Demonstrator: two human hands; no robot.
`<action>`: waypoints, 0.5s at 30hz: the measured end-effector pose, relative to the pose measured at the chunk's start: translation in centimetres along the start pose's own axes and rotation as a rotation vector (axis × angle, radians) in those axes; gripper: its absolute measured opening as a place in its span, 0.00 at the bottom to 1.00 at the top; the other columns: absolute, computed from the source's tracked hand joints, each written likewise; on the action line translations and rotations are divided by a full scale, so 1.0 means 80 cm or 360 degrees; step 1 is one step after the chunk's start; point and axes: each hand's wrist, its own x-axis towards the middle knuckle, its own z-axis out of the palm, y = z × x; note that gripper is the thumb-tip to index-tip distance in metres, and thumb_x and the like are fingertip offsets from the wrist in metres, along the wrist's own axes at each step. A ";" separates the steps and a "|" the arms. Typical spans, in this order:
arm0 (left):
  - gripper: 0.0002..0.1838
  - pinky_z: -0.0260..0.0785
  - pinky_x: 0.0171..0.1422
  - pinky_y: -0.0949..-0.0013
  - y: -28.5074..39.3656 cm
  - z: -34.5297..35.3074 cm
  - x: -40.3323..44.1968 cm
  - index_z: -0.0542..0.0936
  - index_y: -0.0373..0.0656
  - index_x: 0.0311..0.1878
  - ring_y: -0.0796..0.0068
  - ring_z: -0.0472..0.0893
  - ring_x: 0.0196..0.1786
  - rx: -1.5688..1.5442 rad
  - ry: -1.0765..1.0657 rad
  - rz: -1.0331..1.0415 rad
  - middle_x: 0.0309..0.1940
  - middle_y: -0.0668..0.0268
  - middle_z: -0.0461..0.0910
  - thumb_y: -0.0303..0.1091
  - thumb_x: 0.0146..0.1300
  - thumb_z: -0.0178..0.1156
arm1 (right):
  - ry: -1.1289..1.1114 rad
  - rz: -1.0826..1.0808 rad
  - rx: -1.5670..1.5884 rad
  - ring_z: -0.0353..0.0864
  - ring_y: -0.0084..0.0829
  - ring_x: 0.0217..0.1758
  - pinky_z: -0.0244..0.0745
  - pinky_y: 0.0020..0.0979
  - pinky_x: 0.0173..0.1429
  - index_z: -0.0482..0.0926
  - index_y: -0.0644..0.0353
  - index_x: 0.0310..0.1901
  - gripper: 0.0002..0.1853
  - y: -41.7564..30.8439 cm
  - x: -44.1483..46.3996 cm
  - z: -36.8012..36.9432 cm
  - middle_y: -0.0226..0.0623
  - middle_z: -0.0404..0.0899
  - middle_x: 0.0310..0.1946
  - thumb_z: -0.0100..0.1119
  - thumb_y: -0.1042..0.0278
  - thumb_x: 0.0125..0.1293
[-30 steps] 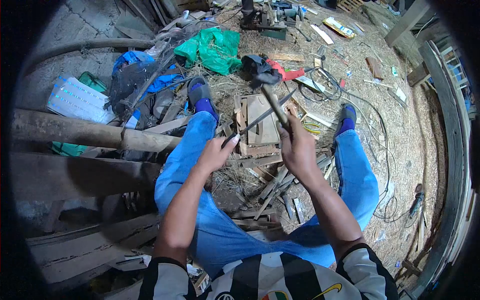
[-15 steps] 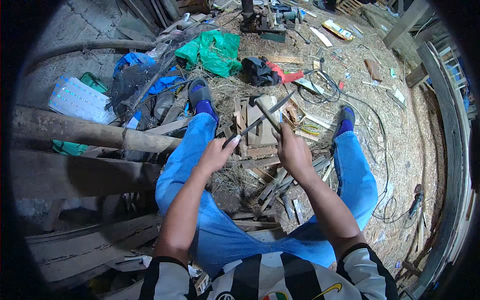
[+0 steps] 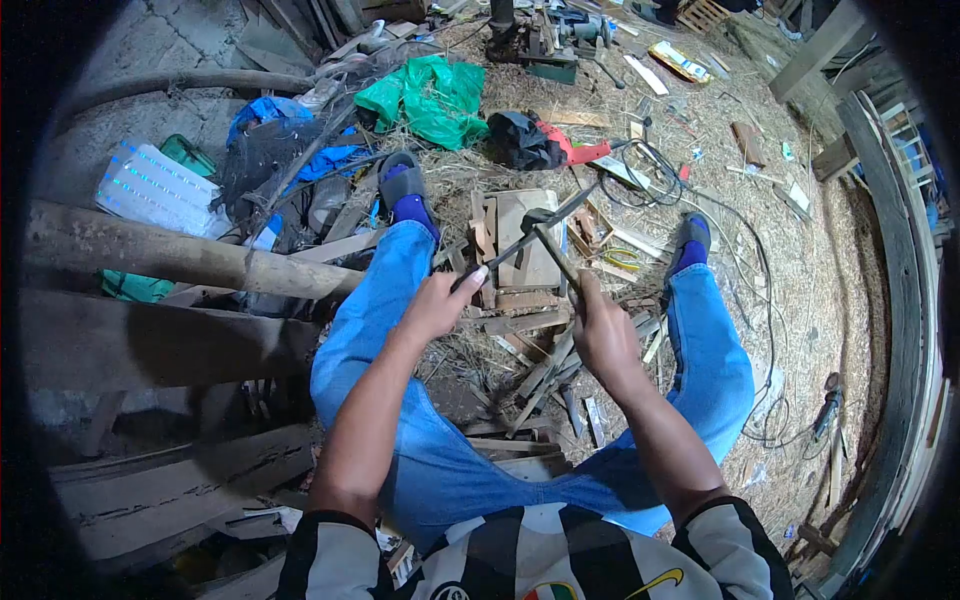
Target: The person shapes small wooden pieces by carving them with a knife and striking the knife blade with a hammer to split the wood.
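My left hand (image 3: pixel 437 302) is closed round the near end of a long dark blade (image 3: pixel 509 252), thumb on top. The blade points away from me and to the right, above a pale wooden block (image 3: pixel 526 262). My right hand (image 3: pixel 605 335) grips the wooden handle of a hammer (image 3: pixel 556 254). The dark hammer head overlaps the blade's middle; whether they touch, I cannot tell. Both hands are between my spread knees. Around the block lie wood scraps (image 3: pixel 530 322) and a small wooden frame (image 3: pixel 592 228).
Past the block lies a red power tool (image 3: pixel 578 150) with a coiled black cable (image 3: pixel 650 170). A green plastic bag (image 3: pixel 430 100) is at the upper left. Wooden beams (image 3: pixel 190 255) run along the left. An angle grinder (image 3: pixel 828 405) rests on the littered ground at right.
My right hand has shifted right and slightly toward me. The hammer head has moved right and nearer along with it. My left hand keeps the blade in nearly the same place.
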 end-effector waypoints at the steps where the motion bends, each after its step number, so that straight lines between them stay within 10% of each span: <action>1: 0.36 0.67 0.32 0.56 -0.001 0.001 0.001 0.81 0.34 0.29 0.66 0.76 0.24 -0.0006 0.0021 0.0038 0.17 0.60 0.75 0.65 0.74 0.54 | -0.0001 -0.0005 0.0000 0.86 0.58 0.36 0.78 0.56 0.37 0.69 0.53 0.67 0.21 -0.003 0.003 -0.005 0.58 0.84 0.38 0.56 0.67 0.75; 10: 0.37 0.64 0.30 0.54 0.024 -0.004 -0.014 0.80 0.33 0.28 0.66 0.74 0.22 -0.0014 0.0067 0.0016 0.14 0.61 0.72 0.65 0.73 0.54 | 0.0718 -0.0364 0.0414 0.87 0.55 0.39 0.81 0.50 0.39 0.72 0.54 0.68 0.23 -0.052 0.005 -0.081 0.54 0.85 0.39 0.60 0.70 0.73; 15: 0.38 0.65 0.30 0.54 0.010 -0.002 -0.010 0.80 0.33 0.27 0.67 0.75 0.22 -0.0008 0.0089 0.0037 0.13 0.61 0.72 0.65 0.74 0.54 | 0.0427 -0.0248 0.0292 0.87 0.55 0.41 0.82 0.48 0.41 0.72 0.56 0.69 0.27 -0.049 0.000 -0.070 0.56 0.85 0.43 0.62 0.77 0.69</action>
